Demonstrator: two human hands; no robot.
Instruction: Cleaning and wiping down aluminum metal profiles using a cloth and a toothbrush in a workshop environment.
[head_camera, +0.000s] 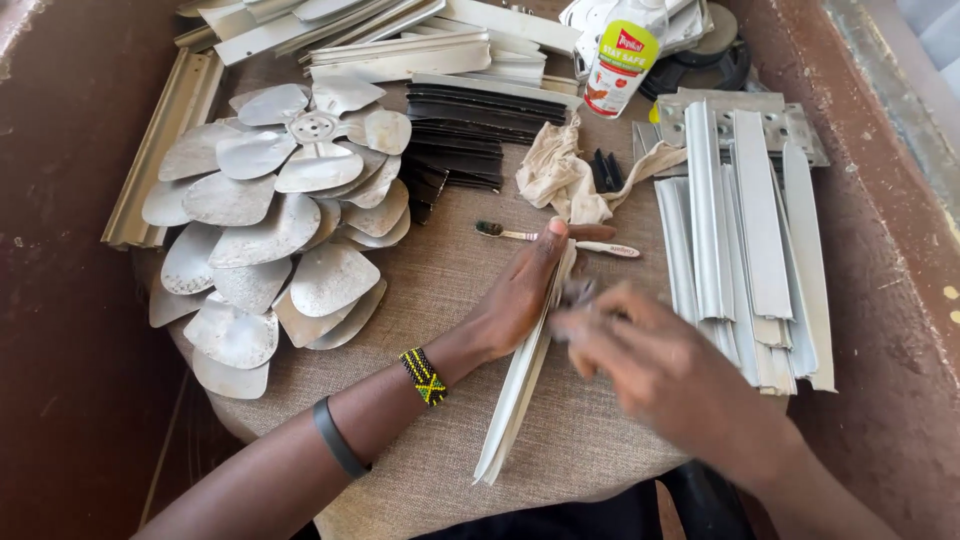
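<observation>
Pressing flat and open, left hand (520, 295) steadies the metal strip (520, 380); blurred right hand (650, 365) grips something small

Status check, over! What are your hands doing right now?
Left hand flat, pressing white metal strip onto cloth-covered table. Right hand blurred at strip's upper end, grip unclear. Toothbrush just beyond fingertips; fan blades clear to the left.

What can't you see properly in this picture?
Head view only:
- Right hand: motion blur; whatever small dark thing it grips cannot be made out.
- White strip: its upper part is hidden under the left hand.
- Bottle: its top is cut off by the picture's edge.
- Toothbrush: its middle is covered by the left hand's fingertips.
- Black strips: partly hidden under the cloth.
</observation>
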